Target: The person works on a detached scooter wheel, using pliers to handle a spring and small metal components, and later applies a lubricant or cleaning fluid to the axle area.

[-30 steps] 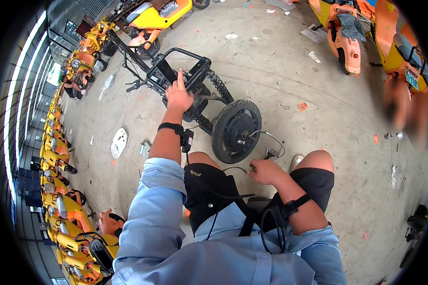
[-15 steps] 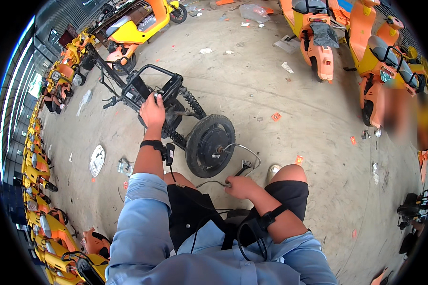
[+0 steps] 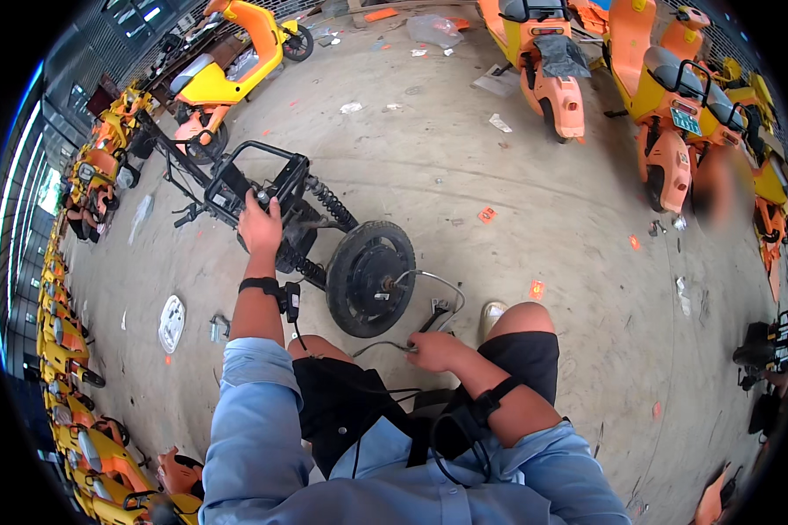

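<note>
A stripped black scooter frame point(image 3: 293, 163) lies on the concrete in front of me, with a coil-spring shock point(image 3: 331, 203) beside its rear wheel point(image 3: 369, 280). At the rear of the frame, my left hand point(image 3: 260, 229) reaches over the frame's opening, index finger and thumb apart, its other fingers mostly hidden. My right hand point(image 3: 440, 352) is closed on a grey cable point(image 3: 451, 284) that loops out from the wheel's hub. The cable's free end runs leftward out of that hand, over my lap.
Yellow-orange scooters stand at the far left point(image 3: 236, 74), far right point(image 3: 556, 87) and along the left side. A white oval panel point(image 3: 172, 324) and metal brackets point(image 3: 220, 328) lie left of the wheel. Behind it is a clear plastic bag point(image 3: 433, 32). A person crouches far left.
My left hand's thumb and index finger have moved apart at the frame. My right hand still grips the cable. The whole view has shifted slightly.
</note>
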The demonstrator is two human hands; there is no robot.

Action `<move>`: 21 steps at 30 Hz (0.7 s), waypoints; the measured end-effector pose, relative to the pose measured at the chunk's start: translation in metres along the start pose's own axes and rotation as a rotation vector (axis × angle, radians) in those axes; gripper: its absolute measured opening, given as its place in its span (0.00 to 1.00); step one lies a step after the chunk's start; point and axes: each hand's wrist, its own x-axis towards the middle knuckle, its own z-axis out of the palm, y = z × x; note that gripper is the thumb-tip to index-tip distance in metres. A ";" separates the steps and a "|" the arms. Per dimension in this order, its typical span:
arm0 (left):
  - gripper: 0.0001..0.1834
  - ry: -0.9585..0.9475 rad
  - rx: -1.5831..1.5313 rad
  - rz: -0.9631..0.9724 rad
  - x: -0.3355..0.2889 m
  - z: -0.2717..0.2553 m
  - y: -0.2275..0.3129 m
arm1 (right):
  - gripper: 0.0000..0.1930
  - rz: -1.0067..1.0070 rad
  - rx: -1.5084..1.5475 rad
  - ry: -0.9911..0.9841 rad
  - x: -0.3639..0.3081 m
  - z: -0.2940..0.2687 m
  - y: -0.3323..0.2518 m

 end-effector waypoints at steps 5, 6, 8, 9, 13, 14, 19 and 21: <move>0.40 -0.064 0.032 0.005 -0.002 0.004 -0.001 | 0.20 0.023 -0.024 0.005 -0.007 -0.007 -0.001; 0.41 -0.050 0.041 0.012 -0.008 0.006 -0.007 | 0.20 0.038 -0.021 -0.035 -0.009 -0.010 -0.004; 0.40 -0.031 0.061 0.016 0.003 0.016 -0.033 | 0.19 -0.006 -0.022 0.040 0.001 0.005 0.005; 0.40 -0.015 0.085 0.020 0.012 0.013 -0.052 | 0.19 -0.015 -0.026 -0.003 0.003 0.000 -0.004; 0.40 -0.059 0.065 0.045 -0.004 0.034 -0.029 | 0.19 0.007 -0.058 -0.053 0.001 0.013 0.020; 0.40 -0.047 0.093 0.049 0.002 0.033 -0.029 | 0.19 -0.007 -0.068 -0.053 -0.001 0.011 0.024; 0.37 -0.002 0.243 -0.025 0.021 0.048 -0.073 | 0.15 0.034 -0.071 -0.004 -0.007 -0.002 0.005; 0.38 0.004 0.256 0.007 0.007 0.048 -0.058 | 0.15 0.037 -0.030 -0.001 -0.006 0.006 0.009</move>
